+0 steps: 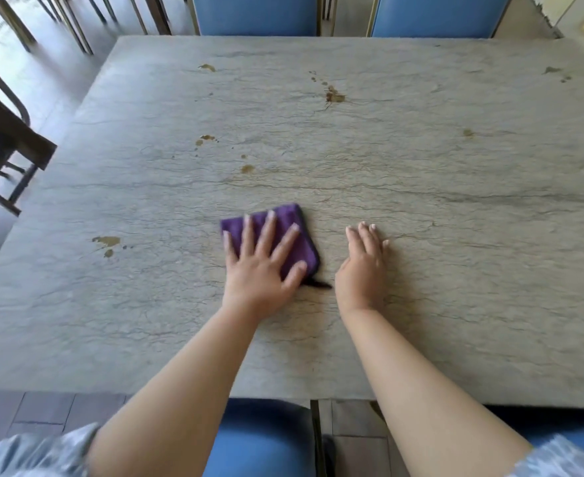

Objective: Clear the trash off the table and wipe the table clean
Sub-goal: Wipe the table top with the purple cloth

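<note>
Worktop [421,235]: a grey, veined slab is filling most of the view, with its near edge lying just in front of the person.
Cloth [285,223]: a folded purple cloth is lying flat on the worktop, near the middle and a little toward the near edge; a dark tag is sticking out at its near right corner.
Left hand [261,266]: it is pressing palm down on the cloth, covering the cloth's near half.
Left fingers [247,235]: they are spreading wide and lying flat on the cloth, not curling around it.
Right hand [361,270]: it is resting on the bare worktop just to the right of the cloth, apart from it.
Right fingers [366,235]: they are lying close together, stretched out on the worktop and holding nothing.
Stains [333,94]: brown splashes are showing on the worktop beyond the cloth, the biggest far behind it; others are sitting left of and behind the cloth, and a smaller one is lying to its left near the worktop's left edge.
Far right stains [553,71]: a few marks are sitting far behind and right of the cloth, at the worktop's far corner.
Chairs [256,13]: two blue chairs are standing at the worktop's far edge, well beyond the cloth.
Near seat [259,438]: a blue seat is showing under the worktop's near edge, between the forearms.
</note>
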The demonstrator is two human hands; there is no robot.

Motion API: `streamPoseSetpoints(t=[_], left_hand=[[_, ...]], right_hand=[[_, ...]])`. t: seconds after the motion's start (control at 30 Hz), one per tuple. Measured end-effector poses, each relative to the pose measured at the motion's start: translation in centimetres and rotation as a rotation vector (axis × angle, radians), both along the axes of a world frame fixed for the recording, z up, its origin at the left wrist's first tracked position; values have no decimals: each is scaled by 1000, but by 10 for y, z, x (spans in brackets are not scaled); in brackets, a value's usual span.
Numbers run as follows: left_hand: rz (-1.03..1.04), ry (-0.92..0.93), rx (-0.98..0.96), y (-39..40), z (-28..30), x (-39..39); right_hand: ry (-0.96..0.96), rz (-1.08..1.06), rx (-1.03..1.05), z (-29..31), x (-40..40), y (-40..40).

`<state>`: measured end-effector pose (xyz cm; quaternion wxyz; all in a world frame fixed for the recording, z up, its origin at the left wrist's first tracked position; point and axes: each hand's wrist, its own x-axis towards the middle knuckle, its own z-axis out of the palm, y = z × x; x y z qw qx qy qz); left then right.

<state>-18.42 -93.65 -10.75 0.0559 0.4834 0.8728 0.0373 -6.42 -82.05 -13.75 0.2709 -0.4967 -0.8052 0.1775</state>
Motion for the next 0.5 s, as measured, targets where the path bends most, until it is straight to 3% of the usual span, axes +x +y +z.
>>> streamPoseSetpoints(t=[0.1, 0.2, 0.27, 0.43, 0.5], left_hand=[[-482, 64, 7, -54, -1, 11], [-672, 88, -4, -92, 5, -26], [-562, 80, 9, -96, 1, -50], [-42, -8, -1, -57, -1, -100], [44, -25, -11, -41, 0, -118]], right_hand=[[-24, 7, -40, 4, 2, -1], [-41, 5, -14, 9, -7, -18], [6, 45, -25, 11, -21, -41], [43, -10, -66, 9, -61, -78], [26, -52, -33, 5, -67, -80]])
